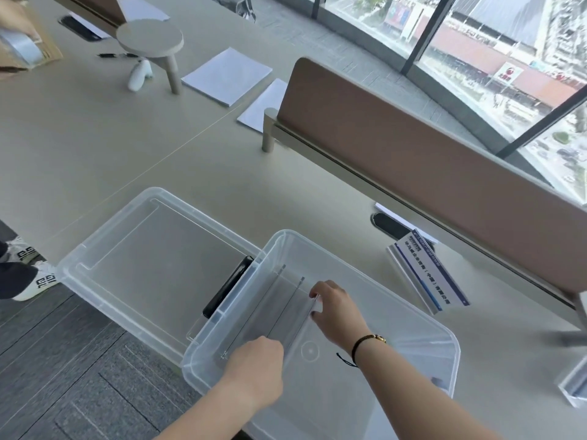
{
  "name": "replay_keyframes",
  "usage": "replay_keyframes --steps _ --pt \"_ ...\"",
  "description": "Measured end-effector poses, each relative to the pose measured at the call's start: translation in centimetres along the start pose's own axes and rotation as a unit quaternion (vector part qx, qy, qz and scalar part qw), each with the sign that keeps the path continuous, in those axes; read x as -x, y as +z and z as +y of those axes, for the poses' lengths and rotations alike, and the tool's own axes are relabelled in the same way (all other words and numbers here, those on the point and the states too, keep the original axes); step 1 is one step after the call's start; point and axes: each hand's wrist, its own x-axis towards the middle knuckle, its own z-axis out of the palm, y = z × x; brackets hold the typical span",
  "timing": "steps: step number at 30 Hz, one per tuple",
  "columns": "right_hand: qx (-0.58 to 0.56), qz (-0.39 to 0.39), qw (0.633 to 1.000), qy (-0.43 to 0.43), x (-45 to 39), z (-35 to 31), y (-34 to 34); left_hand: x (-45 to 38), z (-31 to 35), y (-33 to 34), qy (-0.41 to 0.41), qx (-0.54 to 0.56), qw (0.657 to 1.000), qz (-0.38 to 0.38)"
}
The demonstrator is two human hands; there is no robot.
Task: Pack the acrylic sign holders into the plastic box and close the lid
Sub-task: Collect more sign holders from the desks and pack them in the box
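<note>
A clear acrylic sign holder (pixel 287 315) is pinched at both ends by the left hand (pixel 254 365) & right hand (pixel 333 308), low-centre frame, probably to seat it upright inside the plastic box (pixel 422 315); lid (pixel 95 249) lies open at left, another printed holder (pixel 428 274) waits at right.

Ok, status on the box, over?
Both hands, left and right, gripping a clear acrylic sign holder inside the clear plastic box. Printed sign holder waits on table. Clear lid off, left of box.
</note>
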Motion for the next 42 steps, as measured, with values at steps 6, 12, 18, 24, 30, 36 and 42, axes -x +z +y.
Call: replay_keyframes --steps 6,12,18,24,30,36,42 --pt "-0.012 0.005 1.0 0.022 0.4 -0.3 0.4 0.3 -0.1 0.0 0.006 -0.005 1.0 -0.002" --pt "-0.057 0.002 0.997 0.045 2.5 -0.7 0.4 0.9 -0.3 0.3 0.014 -0.002 1.0 0.007" --pt "-0.107 0.022 0.992 0.06 6.2 -0.1 -1.8 1.5 0.9 -1.4 0.044 -0.044 0.997 0.043" --pt "-0.134 0.086 0.981 0.112 12.5 2.9 -5.3 0.6 6.3 -4.0 0.117 -0.05 0.981 0.148" --pt "-0.178 0.232 0.932 0.214 21.3 9.2 -8.0 0.3 16.0 -2.2 0.228 -0.09 0.962 0.12" --pt "-0.219 0.288 0.881 0.305 31.2 18.3 -7.3 2.3 26.8 4.6 0.298 -0.123 0.944 0.066" --pt "-0.177 0.273 0.873 0.362 42.0 28.2 -5.4 4.9 37.3 13.4 0.352 -0.148 0.924 0.015"
